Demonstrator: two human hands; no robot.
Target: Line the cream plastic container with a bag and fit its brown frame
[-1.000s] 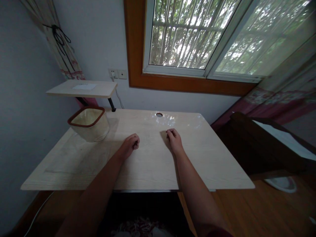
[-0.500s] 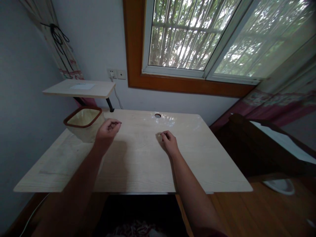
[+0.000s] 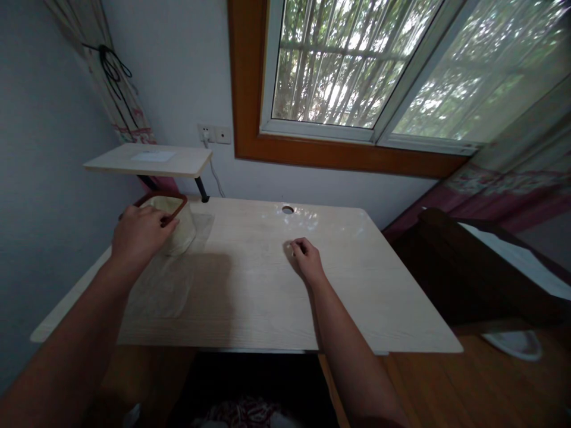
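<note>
got a basket [image 3: 182,230] here, cream with a dark brown rim, sitting on the far left part of the desk [image 3: 267,297], right below a little shelf [image 3: 151,159] raised on a black post. upright, open top, near side mostly hidden behind the left hand [image 3: 140,229]. hand right at the near rim, back of it facing the camera, fingers curled down. honestly can't tell if that grip is clamped on the rim or just hanging over the opening, too much covered. faint shadow or thin sheet on the desk in front of the basket, hard to say which.

over to the right hand [image 3: 307,257]: resting about mid-desk, well apart from the basket, grip drawn together, fingertips tucked in and touching the wood.

beyond that, a round hole [image 3: 288,209] near the back edge of the desk, just past the right hand. pale wood grain, some window glare around the hole. behind it all a white wall with a socket [image 3: 214,134] and a cable dropping from it behind the desk. big window [image 3: 330,65] in an orange-brown frame, bars and greenery outside. patterned curtain [image 3: 129,122] tied with a black cord [image 3: 111,62] in the left corner, another along the right. dark furniture [image 3: 468,261] beside the desk on the right, wood floor [image 3: 446,386] below.
</note>
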